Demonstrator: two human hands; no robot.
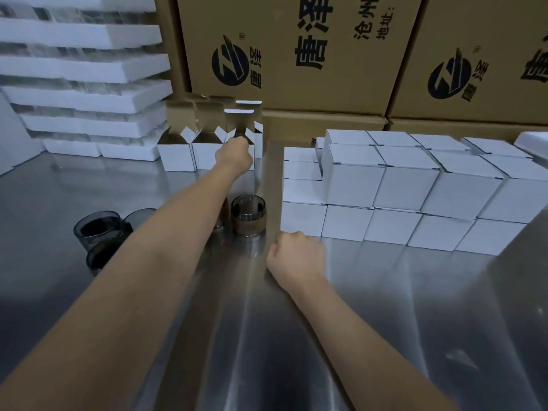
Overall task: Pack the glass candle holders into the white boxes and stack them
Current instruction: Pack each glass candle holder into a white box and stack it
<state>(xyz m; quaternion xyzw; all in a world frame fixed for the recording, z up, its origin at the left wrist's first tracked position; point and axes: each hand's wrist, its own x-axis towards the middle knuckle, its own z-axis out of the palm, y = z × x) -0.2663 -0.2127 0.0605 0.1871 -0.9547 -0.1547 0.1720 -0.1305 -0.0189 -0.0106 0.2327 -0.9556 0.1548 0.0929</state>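
Note:
My left hand [234,155] reaches to the far row of open white boxes [176,157] and grips the third open box [240,121] at its rim; what its fingers do inside is hidden. My right hand [296,253] rests on the steel table [267,336] as a loose fist holding nothing. A glass candle holder [248,216] stands just beyond it, with another half hidden behind my left forearm. Dark glass holders [98,229] cluster at the left. Closed white boxes [400,185] are stacked in layers on the right.
White foam trays [83,93] are piled at the back left. Large brown printed cartons [296,54] form a wall behind the table. Bare steel lies between my arms and in front of the stack.

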